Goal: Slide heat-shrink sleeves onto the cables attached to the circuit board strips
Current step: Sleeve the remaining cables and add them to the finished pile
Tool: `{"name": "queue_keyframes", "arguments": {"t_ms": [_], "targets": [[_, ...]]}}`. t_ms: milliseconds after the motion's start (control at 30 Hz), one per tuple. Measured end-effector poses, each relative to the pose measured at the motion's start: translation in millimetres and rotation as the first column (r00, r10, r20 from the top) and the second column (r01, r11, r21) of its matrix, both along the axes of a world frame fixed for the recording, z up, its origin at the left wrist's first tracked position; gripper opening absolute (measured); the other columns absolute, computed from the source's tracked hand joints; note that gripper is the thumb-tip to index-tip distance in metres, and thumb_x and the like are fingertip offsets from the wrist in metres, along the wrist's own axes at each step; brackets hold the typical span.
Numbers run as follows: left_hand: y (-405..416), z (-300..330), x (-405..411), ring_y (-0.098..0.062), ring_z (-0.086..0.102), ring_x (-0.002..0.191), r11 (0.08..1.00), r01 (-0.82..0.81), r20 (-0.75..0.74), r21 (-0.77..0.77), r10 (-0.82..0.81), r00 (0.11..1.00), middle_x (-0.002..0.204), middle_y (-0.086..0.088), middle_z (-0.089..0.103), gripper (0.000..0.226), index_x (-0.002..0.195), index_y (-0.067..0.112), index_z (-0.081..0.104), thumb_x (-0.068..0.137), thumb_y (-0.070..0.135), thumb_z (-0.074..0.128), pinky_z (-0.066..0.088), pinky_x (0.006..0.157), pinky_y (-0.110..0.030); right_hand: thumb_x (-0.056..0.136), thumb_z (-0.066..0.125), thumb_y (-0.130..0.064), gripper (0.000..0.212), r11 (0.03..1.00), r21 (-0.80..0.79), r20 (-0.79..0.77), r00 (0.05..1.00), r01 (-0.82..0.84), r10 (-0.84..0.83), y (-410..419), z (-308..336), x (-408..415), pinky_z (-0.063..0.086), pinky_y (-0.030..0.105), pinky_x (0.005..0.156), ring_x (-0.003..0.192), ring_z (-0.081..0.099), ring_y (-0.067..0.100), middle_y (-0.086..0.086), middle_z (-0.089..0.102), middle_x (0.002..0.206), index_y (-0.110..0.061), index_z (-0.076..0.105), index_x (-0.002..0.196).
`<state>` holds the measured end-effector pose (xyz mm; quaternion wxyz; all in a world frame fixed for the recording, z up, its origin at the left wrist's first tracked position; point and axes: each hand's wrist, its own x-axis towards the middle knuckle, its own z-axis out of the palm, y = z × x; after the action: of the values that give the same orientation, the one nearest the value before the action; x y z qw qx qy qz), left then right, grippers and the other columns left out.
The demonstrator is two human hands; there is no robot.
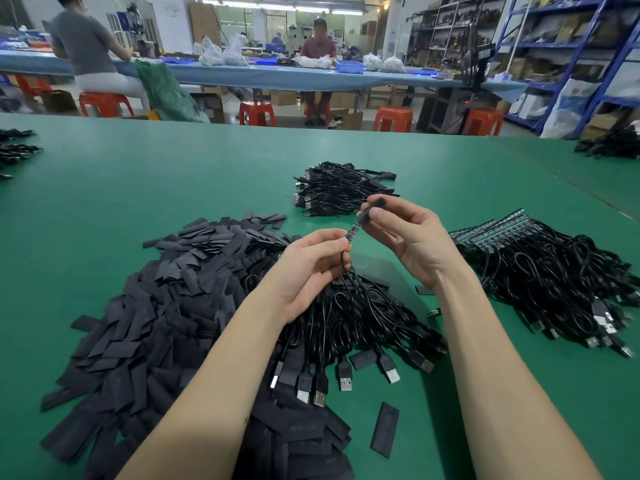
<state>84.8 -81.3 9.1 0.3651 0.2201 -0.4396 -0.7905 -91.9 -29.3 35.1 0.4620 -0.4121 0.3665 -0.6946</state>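
The sleeving step is under way: the right hand (408,237) pinches a heat-shrink sleeve (372,210) half over the circuit board strip (353,232), held above the green surface (173,168). The left hand (311,265) grips the strip's cable (344,263). Next, the sleeve likely needs pushing fully down.

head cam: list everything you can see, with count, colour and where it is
table: one, green, fills the foreground
loose sleeves: a big pile, black, near left
held sleeve: one, black, pinched above the table centre
circuit board strip: one, dark, between the hands, partly in the held sleeve
cables under the hands: a bundle, black with USB plugs, near centre
far cable pile: one heap, black, centre
cables with board strips: one heap, black, right
stools: several, red, beyond the table
seated people: two, at the blue bench behind
left hand: grips the strip's cable end
right hand: pinches the held sleeve
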Motion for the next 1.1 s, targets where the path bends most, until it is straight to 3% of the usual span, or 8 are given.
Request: {"name": "queue_keyframes", "arguments": {"t_ms": [433,633,867,967,1100], "targets": [[3.4,1.5,1.8,-0.011,0.061,0.066,0.994,0.062,0.083,-0.086,-0.055,0.995,0.073,0.0,0.067,0.013,0.1,0.006,0.066,0.095,-0.003,0.059,0.055,0.068,-0.022,0.081,0.07,-0.006,0.019,0.98,0.139,-0.103,0.982,-0.145,0.16,7.8,5.4,-11.1,0.058,0.027,0.081,0.091,0.073,0.019,0.008,0.076,0.097,-0.011,0.079,0.097],[2.6,-0.7,-0.1,-0.011,0.062,0.065,0.995,0.043,0.058,-0.089,-0.038,0.998,0.073,-0.002,0.069,0.012,0.093,0.01,0.061,0.092,-0.002,0.063,0.055,0.066,-0.023,0.08,0.069,-0.005,0.016,0.978,0.135,-0.014,0.987,-0.159,0.162,9.2,1.2,-8.4,0.059,0.027,0.081,0.083,0.073,0.016,0.008,0.075,0.094,-0.009,0.075,0.095],[3.4,-1.0,0.2,-0.011,0.062,0.068,0.994,0.035,0.067,-0.105,-0.028,0.997,0.077,-0.002,0.071,0.008,0.09,0.009,0.064,0.091,0.001,0.065,0.055,0.068,-0.022,0.077,0.074,-0.008,0.013,0.972,0.179,-0.05,0.986,-0.15,0.161,7.9,4.3,-6.0,0.059,0.026,0.079,0.087,0.073,0.019,0.01,0.075,0.095,-0.013,0.079,0.089],[5.7,-1.5,-2.6,-0.013,0.062,0.066,0.984,-0.018,0.09,-0.178,0.035,0.995,0.077,-0.005,0.072,0.01,0.093,0.009,0.062,0.092,-0.001,0.066,0.055,0.067,-0.023,0.074,0.077,-0.011,0.015,0.967,0.202,-0.073,0.983,-0.154,0.171,8.1,4.9,-7.7,0.057,0.023,0.079,0.085,0.072,0.017,0.008,0.074,0.092,-0.013,0.079,0.089],[9.9,-3.4,-6.7,-0.019,0.067,0.069,0.914,-0.112,0.139,-0.39,0.179,0.974,0.085,-0.014,0.076,0.015,0.097,0.014,0.062,0.092,0.003,0.07,0.057,0.075,-0.031,0.074,0.076,-0.011,0.013,0.967,0.218,-0.095,0.983,-0.13,0.154,8.0,6.7,-10.6,0.057,0.021,0.078,0.083,0.071,0.015,0.006,0.073,0.09,-0.012,0.079,0.087]]}}
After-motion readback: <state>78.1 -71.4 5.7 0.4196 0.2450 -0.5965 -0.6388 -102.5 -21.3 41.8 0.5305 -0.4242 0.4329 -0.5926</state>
